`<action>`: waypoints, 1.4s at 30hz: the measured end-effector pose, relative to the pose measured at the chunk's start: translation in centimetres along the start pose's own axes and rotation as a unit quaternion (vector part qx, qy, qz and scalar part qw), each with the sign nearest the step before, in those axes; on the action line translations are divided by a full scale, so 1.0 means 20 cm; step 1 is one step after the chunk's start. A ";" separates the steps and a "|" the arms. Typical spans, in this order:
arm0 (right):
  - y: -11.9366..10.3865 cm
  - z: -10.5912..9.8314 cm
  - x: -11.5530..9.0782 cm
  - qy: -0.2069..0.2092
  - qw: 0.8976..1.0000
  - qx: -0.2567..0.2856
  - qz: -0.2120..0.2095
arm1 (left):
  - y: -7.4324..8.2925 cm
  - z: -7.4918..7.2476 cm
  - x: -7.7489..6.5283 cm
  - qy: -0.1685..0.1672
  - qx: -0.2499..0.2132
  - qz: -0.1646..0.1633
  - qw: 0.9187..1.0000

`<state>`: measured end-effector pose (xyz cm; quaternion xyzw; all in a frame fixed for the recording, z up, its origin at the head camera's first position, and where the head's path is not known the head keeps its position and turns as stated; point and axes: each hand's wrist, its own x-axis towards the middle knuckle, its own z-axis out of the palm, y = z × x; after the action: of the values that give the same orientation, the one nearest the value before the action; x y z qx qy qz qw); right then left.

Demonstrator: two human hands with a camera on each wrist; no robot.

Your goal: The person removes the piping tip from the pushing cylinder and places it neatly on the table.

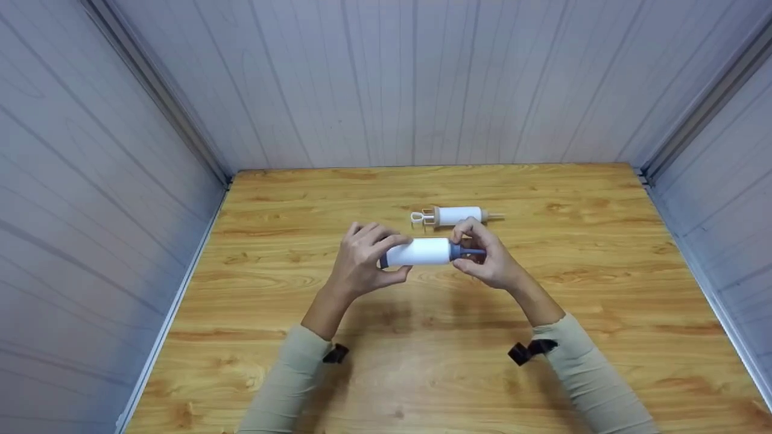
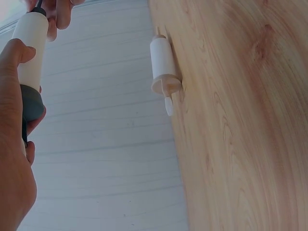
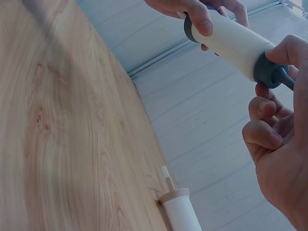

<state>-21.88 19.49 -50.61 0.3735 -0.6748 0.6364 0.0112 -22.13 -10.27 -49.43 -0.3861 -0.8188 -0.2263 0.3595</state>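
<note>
Both hands hold a large syringe [image 1: 420, 252] with a white barrel, dark blue-grey ends and a thin dark nozzle, raised above the table. My left hand [image 1: 366, 256] grips the barrel near its left end, where part of the dark end is hidden by the fingers. At the other end, my right hand [image 1: 490, 256] pinches the dark nozzle cap [image 3: 265, 70] between thumb and finger. A second syringe [image 1: 459, 216], white with beige ends, lies on the table just behind; its looped plunger handle [image 1: 419, 217] points left and its nozzle points right.
The wood-patterned table [image 1: 241, 361] is closed in by pale grooved panels, with a back wall [image 1: 386, 84] behind it and side walls left and right. Black wrist mounts [image 1: 523, 353] stick out from the sleeves.
</note>
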 end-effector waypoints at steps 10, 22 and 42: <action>0.00 -0.01 0.00 0.029 0.999 -0.019 0.039 | 0.00 0.00 0.00 -0.005 0.000 -0.001 1.000; 0.00 0.01 0.01 0.027 0.999 -0.014 0.027 | -0.01 0.00 0.00 -0.005 0.000 -0.006 1.000; 0.00 -0.01 0.01 0.016 0.999 -0.033 0.018 | 0.00 -0.02 0.01 -0.059 -0.110 -0.063 0.990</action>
<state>-22.08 19.60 -50.51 0.3505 -0.7014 0.6202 0.0232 -22.06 -10.48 -49.13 -0.3839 -0.8315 -0.3137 0.2507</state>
